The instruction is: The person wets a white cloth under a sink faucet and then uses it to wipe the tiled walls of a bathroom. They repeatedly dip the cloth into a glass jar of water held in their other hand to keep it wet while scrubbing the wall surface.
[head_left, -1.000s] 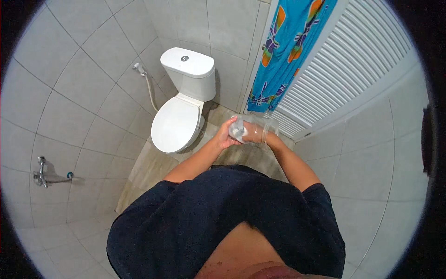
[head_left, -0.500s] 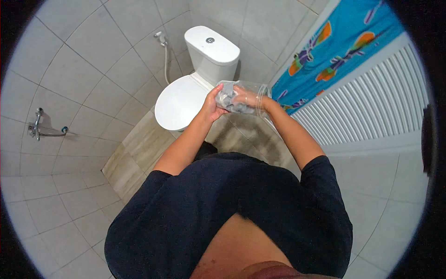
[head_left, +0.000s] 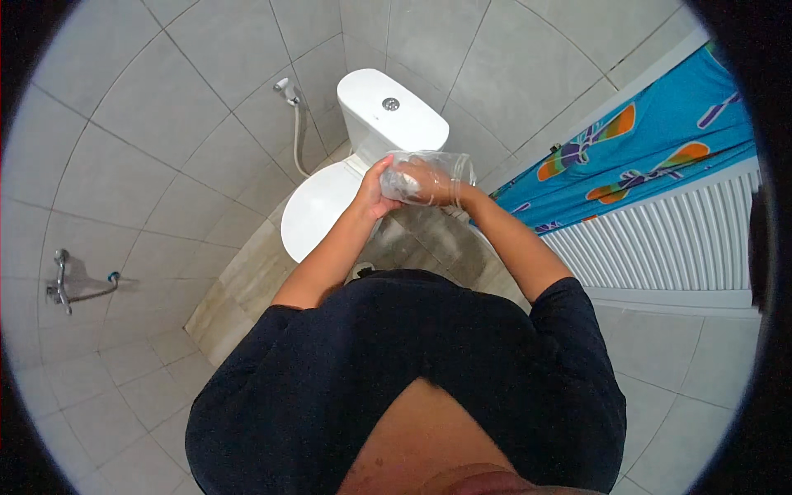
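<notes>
Pretty ordinary little bathroom tbh. Big pale grey tiles [head_left: 124, 124] cover the walls, thin dark grout lines everywhere, and the floor [head_left: 239, 285] has wood-look planks with a darker patch near the toilet (can't tell if that's damp or shadow). White toilet [head_left: 320, 206] sits near the corner, lid down, round metal flush button [head_left: 391, 104] on top of the tank. There's a sprayer [head_left: 285, 89] on the wall beside it, plus a chrome tap [head_left: 59, 285] further left. Over right: loud blue curtain [head_left: 635, 153] with orange-and-purple shapes, next to a white slatted panel [head_left: 660, 252].
</notes>
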Demonstrator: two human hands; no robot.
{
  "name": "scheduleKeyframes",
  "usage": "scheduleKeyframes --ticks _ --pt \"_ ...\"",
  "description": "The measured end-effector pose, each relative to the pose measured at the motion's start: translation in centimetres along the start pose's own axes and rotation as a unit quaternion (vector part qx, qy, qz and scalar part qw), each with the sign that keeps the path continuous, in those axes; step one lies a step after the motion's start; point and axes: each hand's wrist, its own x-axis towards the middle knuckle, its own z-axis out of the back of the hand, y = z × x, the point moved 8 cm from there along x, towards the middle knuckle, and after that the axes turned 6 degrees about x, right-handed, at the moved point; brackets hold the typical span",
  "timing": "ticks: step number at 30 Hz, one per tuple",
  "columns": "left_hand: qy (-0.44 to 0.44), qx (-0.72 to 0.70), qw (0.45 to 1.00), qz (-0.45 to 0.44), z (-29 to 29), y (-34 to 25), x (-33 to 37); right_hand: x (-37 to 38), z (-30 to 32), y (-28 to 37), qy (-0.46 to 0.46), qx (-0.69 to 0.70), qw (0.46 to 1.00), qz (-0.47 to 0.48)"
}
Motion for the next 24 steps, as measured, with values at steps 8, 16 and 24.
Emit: scheduleKeyframes --ticks 8,16,24 --pt "-0.015 -0.043 0.999 0.021 0.5 -3.0 3.7 3.0 1.0 -4.5 0.077 0.358 0.929 -0.051" --pt "-0.077 -0.043 0.996 -0.008 0.9 -4.9 9.0 7.6 3.2 -7.9 0.148 0.113 0.982 0.045" --pt "-0.139 -0.100 0.982 -0.079 0.6 -7.2 11.8 10.5 6.1 -8.1 0.234 0.067 0.937 0.250"
